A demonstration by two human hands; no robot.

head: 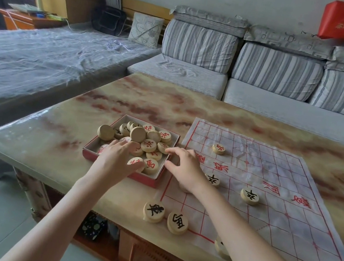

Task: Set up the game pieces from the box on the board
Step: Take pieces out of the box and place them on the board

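A shallow red box (145, 181) on the table holds several round wooden pieces (148, 145), some with red characters and some face down. My left hand (120, 156) lies flat over the pieces at the box's near side, fingers straight and spread. My right hand (185, 166) hovers at the box's right wall with thumb and fingers apart, its forefinger touching one piece (162, 147). To the right, the white board (283, 178) with red grid lines carries a red-marked piece (218, 148) and black-marked pieces (249, 196). Two more black-marked pieces (153, 211) sit at its near left corner.
One piece (105, 132) leans on the box's far left rim. The marble-patterned table (149, 99) ends close in front of me. A grey striped sofa (264, 89) stands behind it and a covered bed (41, 63) to the left.
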